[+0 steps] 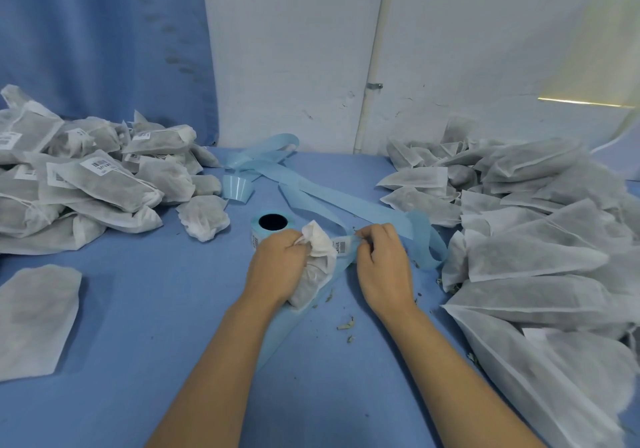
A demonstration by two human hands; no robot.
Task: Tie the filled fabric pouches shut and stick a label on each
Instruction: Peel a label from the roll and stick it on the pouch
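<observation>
My left hand [277, 267] grips a filled white fabric pouch [317, 267] by its bunched neck at the middle of the blue table [156, 326]. Just to its right, my right hand [381, 267] pinches a white barcode label [342, 246] that sits on the light-blue backing strip [346, 202]. The strip runs from the label roll [272, 226] behind my left hand and trails away toward the wall. The label lies right beside the pouch's neck.
A heap of tied, labelled pouches [90, 184] fills the left side. A pile of unlabelled pouches [536, 240] covers the right side. One flat pouch [34, 316] lies at the near left. Herb crumbs [346, 326] dot the cloth between my arms.
</observation>
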